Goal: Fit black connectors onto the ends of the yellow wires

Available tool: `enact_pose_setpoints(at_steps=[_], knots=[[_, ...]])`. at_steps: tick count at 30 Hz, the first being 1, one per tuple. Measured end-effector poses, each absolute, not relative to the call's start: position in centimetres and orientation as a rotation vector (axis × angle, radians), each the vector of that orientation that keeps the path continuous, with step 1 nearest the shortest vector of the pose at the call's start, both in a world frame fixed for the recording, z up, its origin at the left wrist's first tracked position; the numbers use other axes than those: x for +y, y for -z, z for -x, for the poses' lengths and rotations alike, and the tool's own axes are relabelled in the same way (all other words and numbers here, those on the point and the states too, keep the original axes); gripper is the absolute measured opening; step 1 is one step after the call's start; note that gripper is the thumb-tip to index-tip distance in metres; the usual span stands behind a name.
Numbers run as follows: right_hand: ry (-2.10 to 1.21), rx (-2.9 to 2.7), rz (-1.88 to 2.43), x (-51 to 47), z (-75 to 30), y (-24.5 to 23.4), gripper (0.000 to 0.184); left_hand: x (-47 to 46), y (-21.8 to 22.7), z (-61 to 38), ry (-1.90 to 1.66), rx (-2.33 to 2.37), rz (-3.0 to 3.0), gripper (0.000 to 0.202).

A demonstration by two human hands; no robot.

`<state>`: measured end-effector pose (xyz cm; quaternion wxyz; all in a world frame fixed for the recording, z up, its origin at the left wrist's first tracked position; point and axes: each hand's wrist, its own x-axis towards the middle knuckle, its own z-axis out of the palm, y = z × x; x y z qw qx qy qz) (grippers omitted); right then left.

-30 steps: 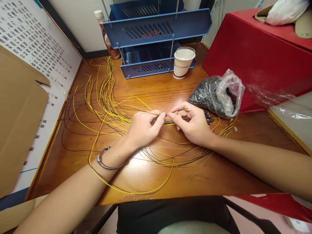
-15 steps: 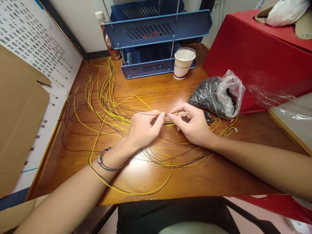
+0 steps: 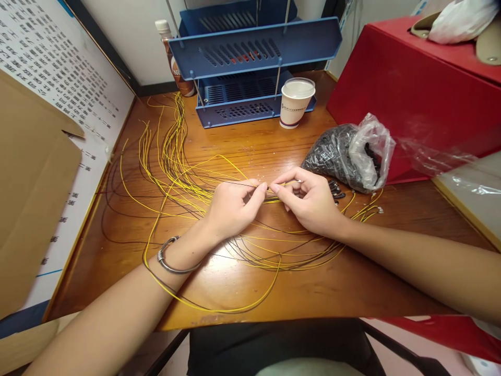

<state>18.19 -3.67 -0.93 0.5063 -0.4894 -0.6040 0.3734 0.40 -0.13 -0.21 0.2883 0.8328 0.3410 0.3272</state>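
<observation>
Yellow and black wires [image 3: 172, 141] spread in a loose bundle from the back left of the wooden table to the right, passing under both hands. My left hand [image 3: 237, 206] is closed, thumb and forefinger pinching a thin wire. Close beside it, fingertips nearly touching, my right hand [image 3: 309, 201] also pinches, apparently on the same wire; what lies exactly between its fingertips is too small to make out. Several wire ends with small pale connectors [image 3: 379, 210] lie right of my right hand. Small black parts [image 3: 335, 190] rest just behind that hand.
A clear plastic bag of black parts [image 3: 332, 151] lies behind my right hand. A paper cup [image 3: 296, 104] stands by the blue rack [image 3: 254, 52], with a bottle [image 3: 178, 68] at its left. A red box [image 3: 407, 94] borders the right, cardboard [image 3: 35, 198] the left.
The view has shifted very slightly. Both hands keep their pinch at almost the same place, with no other clear change.
</observation>
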Motion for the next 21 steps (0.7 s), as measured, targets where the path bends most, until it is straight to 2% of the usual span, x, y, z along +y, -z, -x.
enact_pose_setpoints(at_steps=[15, 21], knots=[[-0.909, -1.426, 1.154, -3.73, -18.08, 0.81, 0.010, -0.09, 0.21, -0.32, -0.922, 0.977, -2.218, 0.041], [-0.895, -1.464, 1.170, -3.75, -18.13, 0.73, 0.010, -0.08, 0.17, -0.30, -0.852, 0.929, -2.234, 0.048]])
